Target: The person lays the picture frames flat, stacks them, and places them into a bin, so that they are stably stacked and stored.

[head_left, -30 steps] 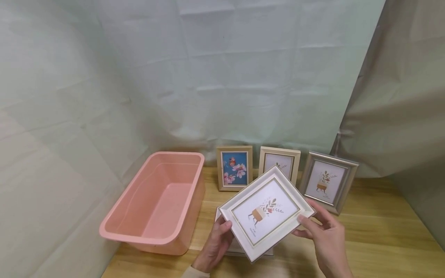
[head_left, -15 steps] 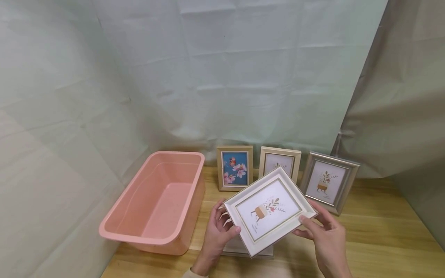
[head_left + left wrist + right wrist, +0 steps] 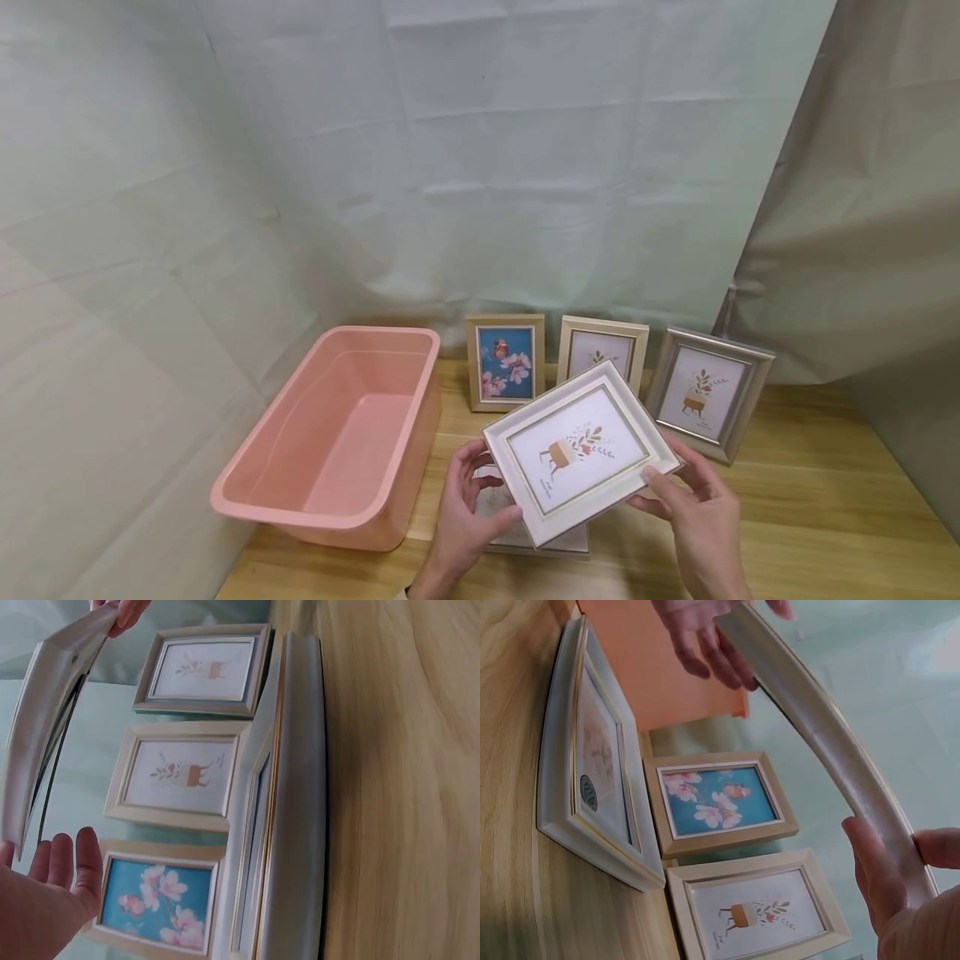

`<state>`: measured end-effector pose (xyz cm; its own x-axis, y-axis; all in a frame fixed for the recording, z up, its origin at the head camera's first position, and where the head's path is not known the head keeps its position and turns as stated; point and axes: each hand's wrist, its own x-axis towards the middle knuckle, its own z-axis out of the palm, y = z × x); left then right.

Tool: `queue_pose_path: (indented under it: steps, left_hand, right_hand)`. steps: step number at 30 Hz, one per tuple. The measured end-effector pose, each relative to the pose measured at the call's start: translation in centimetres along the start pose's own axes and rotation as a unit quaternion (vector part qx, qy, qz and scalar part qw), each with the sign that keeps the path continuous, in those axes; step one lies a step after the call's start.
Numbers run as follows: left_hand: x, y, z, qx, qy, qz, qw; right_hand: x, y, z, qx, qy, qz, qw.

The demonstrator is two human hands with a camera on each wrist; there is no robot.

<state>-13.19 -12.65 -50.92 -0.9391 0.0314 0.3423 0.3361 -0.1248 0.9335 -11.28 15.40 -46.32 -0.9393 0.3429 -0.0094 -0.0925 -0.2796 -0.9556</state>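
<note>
Between both hands a white picture frame (image 3: 577,454) with a thin gold inner line and a plant-pot print is held up, tilted. My right hand (image 3: 701,521) pinches its right corner, thumb on the front and fingers behind. My left hand (image 3: 461,517) is at its left edge, fingers loosely spread and thumb near the front; whether it bears any weight is unclear. In the left wrist view, its fingers (image 3: 67,862) are by the lower end of the raised frame (image 3: 45,742). Beneath lies a second white frame (image 3: 562,772), mostly covered in the head view.
Standing behind are a tan frame with a blossom picture (image 3: 476,358), a cream frame (image 3: 566,346) partly covered, and a silver-grey frame (image 3: 738,417). A pink tub (image 3: 401,467) stands at left on the wooden table (image 3: 832,500). Pale cloth (image 3: 525,167) hangs at the back.
My left hand has loosened from the raised frame's lower left edge and spread its fingers, shifting a little up along it. The frame has turned slightly; my right hand keeps its pinch.
</note>
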Motion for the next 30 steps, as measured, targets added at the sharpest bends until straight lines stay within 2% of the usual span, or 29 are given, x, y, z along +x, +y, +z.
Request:
queue_pose_path:
  steps: [5,8,12,15,17,20,22,27,30]
  left_hand:
    - [-0.4,0.0,-1.2,0.044,-0.045,0.030,0.9975]
    - [-0.6,0.1,-1.8,0.072,-0.066,0.025,0.9949]
    - [-0.8,0.3,-2.4,0.108,-0.076,-0.003,0.9913]
    - [-1.0,0.3,-2.9,0.123,-0.088,-0.004,0.9884]
    - [-1.0,0.3,-3.1,0.137,-0.102,0.006,0.9853]
    - [-1.0,0.3,-3.5,0.172,-0.122,0.028,0.9771]
    - [-1.0,0.4,-3.7,0.194,-0.132,0.032,0.9715]
    - [-1.1,0.8,-4.3,0.221,-0.140,0.002,0.9652]
    - [-1.2,0.9,-4.6,0.232,-0.143,-0.012,0.9622]
  right_hand:
    - [-0.1,0.3,-0.4,-0.008,-0.052,0.003,0.9986]
    - [-0.2,0.4,-0.6,-0.026,-0.084,0.007,0.9961]
    - [-0.2,0.4,-0.8,-0.057,-0.111,0.007,0.9922]
    - [-0.2,0.4,-0.9,-0.082,-0.126,0.006,0.9887]
    - [-0.2,0.3,-1.0,-0.104,-0.137,0.006,0.9850]
    - [-0.3,0.2,-1.2,-0.146,-0.154,0.008,0.9772]
    - [-0.3,0.2,-1.3,-0.178,-0.165,0.006,0.9702]
    - [-0.3,0.3,-1.4,-0.227,-0.191,0.026,0.9546]
    - [-0.5,0.4,-1.3,-0.233,-0.195,0.045,0.9516]
